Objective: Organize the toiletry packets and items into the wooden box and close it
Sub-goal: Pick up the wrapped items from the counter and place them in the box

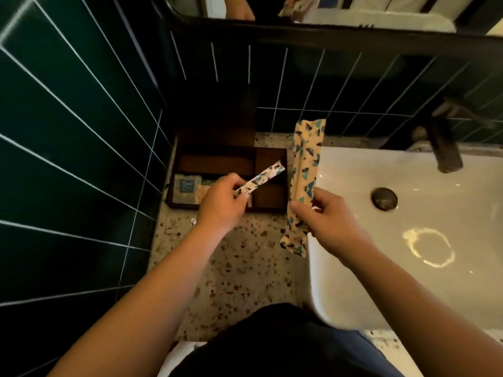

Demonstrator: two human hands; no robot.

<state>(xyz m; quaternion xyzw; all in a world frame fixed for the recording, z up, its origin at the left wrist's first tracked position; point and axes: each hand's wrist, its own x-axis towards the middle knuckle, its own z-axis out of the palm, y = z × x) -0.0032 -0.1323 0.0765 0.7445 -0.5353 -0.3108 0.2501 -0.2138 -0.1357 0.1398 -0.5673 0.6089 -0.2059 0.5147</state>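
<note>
An open dark wooden box (174, 170) sits on the speckled counter in the tiled corner, its lid (217, 123) standing up at the back. Flat packets (187, 187) lie in its front left compartment. My left hand (220, 202) grips a short patterned packet (261, 178) by its near end, slanted over the box's middle. My right hand (326, 221) holds a long patterned packet (304, 170) nearly upright, just right of the box, by the sink's edge.
A white sink (408, 227) with a drain (383, 198) and dark tap (446, 148) fills the right side. Dark green tiled walls close in at left and behind. A mirror (299, 9) hangs above. Speckled counter (239, 268) stretches toward me.
</note>
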